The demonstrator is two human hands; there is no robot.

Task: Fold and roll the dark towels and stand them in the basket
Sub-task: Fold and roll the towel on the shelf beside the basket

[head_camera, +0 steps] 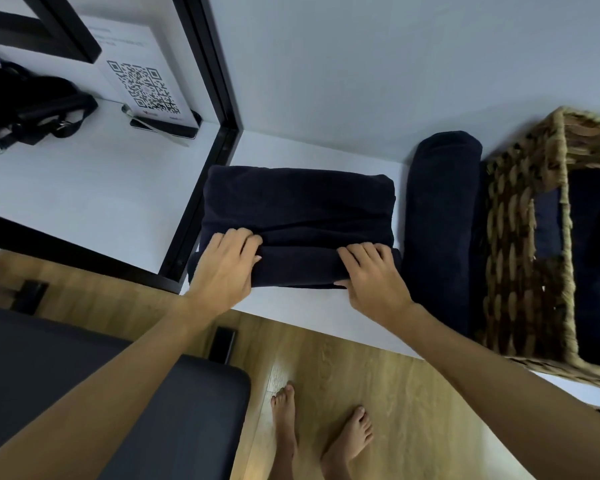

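Note:
A folded dark navy towel (297,206) lies on the white shelf (291,317), its near end rolled into a thick tube. My left hand (227,263) grips the left end of that roll, fingers curled over its top. My right hand (373,273) grips the right end the same way, thumb under the near edge. A finished rolled dark towel (440,220) lies to the right, against the woven basket (520,258). Inside the basket more dark towel (589,251) shows.
A black frame post (201,188) borders the towel on the left. Beyond it lie a black bag (25,109) and a QR-code sign (142,84). A dark cushioned seat (101,393) stands at lower left over wooden floor, with bare feet below.

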